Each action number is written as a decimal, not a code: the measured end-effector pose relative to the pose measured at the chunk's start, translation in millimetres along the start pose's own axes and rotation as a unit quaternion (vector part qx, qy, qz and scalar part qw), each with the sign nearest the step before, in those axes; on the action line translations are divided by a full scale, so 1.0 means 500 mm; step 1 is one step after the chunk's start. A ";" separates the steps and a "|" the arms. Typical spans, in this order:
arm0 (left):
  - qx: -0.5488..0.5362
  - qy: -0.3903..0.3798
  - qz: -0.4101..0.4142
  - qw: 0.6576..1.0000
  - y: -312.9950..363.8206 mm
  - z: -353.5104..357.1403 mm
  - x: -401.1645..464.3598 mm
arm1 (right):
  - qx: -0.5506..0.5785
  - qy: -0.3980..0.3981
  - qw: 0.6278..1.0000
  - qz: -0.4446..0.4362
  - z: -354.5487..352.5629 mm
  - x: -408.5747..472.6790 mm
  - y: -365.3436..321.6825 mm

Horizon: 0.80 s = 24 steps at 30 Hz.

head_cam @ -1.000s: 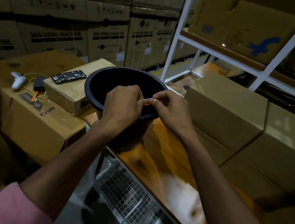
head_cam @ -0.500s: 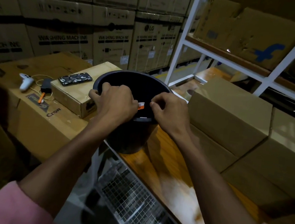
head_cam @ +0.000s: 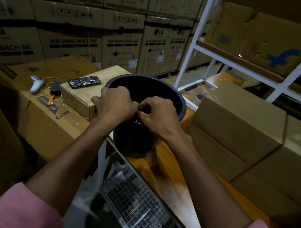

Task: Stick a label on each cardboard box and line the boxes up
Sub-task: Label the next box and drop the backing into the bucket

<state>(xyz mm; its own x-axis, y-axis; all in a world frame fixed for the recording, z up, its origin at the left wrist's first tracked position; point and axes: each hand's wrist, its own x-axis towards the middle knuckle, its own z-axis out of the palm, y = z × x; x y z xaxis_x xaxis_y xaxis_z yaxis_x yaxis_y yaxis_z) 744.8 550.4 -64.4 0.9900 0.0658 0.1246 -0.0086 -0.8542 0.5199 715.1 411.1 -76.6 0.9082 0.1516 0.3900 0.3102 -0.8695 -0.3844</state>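
The label that showed as a white and orange strip between the fingertips half a second ago is now out of sight, covered by the two hands closing together over the near rim of the bucket [head_cam: 182, 106]. The left hand [head_cam: 115, 104] has slid inward and the right hand [head_cam: 156, 112] has met it, so the knuckles now touch where a gap stood before. Both sets of fingers are curled tight, tips pressed together at the meeting point, pinching something small there; whether it is the label, I cannot tell. The left thumb hooks down over the outside of the bucket's rim.

The bucket stands upright on the wooden table [head_cam: 168, 174], same spot as before. Just to its right sit the cardboard boxes [head_cam: 239, 128], plain brown and touching each other, stacked and side by side along the table.

To the left, a small box [head_cam: 83, 94] carries a phone [head_cam: 84, 84], and this box rests on a larger carton [head_cam: 37, 119] with a white controller [head_cam: 35, 84] and a cable beside it. Behind, washing machine cartons [head_cam: 76, 34] are stacked high, and a white shelf frame [head_cam: 192, 43] rises at right.
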 end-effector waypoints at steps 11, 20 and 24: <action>-0.016 0.015 -0.003 1.000 -0.012 0.015 0.015 | 0.013 -0.029 0.999 0.008 0.011 0.006 0.005; -0.016 0.024 -0.003 1.000 -0.017 0.025 0.027 | 0.002 -0.047 0.999 0.010 0.020 0.027 0.005; 0.006 0.027 0.008 1.000 -0.020 0.023 0.026 | 0.016 -0.051 0.998 0.017 0.023 0.031 0.005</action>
<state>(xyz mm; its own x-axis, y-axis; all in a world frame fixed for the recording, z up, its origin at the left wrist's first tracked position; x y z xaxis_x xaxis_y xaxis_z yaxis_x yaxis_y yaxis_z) 759.4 553.7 -77.8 0.9809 0.0794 0.1777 -0.0224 -0.8609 0.5082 733.1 416.7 -81.0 0.9421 0.1703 0.2889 0.2853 -0.8598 -0.4235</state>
